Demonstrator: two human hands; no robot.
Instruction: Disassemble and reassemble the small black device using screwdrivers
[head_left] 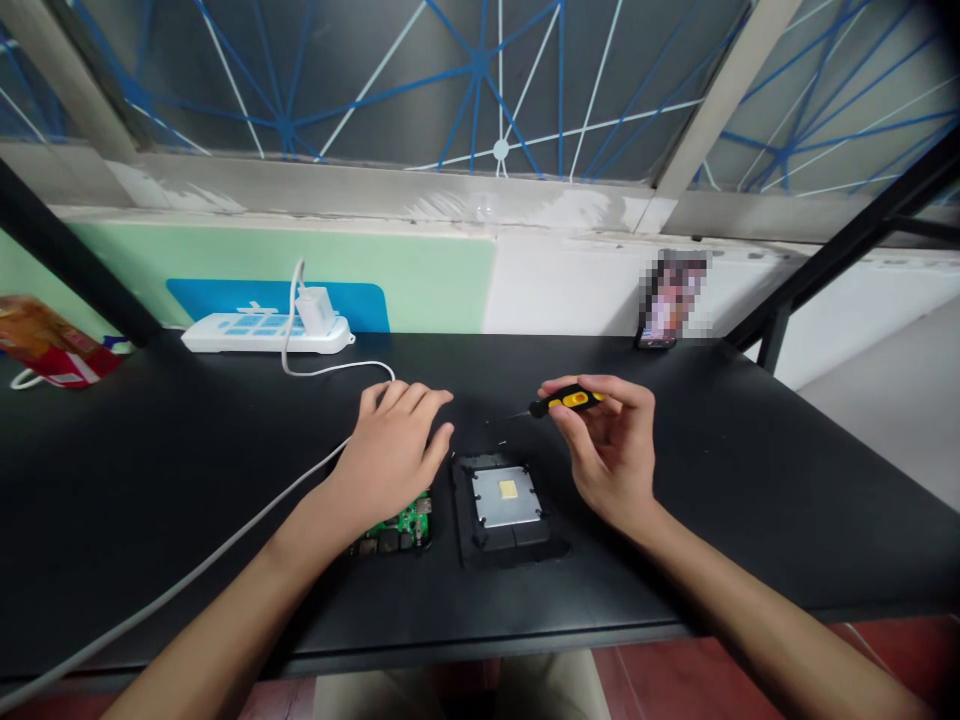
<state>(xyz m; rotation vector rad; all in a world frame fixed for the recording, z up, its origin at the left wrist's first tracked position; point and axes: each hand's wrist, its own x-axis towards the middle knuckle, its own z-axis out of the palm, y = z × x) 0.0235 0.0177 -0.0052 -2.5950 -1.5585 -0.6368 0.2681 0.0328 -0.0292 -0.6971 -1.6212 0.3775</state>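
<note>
My right hand grips a small black and yellow screwdriver, its thin shaft pointing left over the table. Near the tip lie tiny screws. Fingers spread, my left hand hovers above or rests over a green circuit board in a black frame, hiding much of it; whether it touches the board I cannot tell. Between the hands sits a black plastic cover, on which a silver metal plate carries a pale yellow square pad.
A white power strip with a plugged-in charger stands against the wall. Its white cable crosses the black table on the left. A phone leans at the back right, and a red-brown packet lies far left.
</note>
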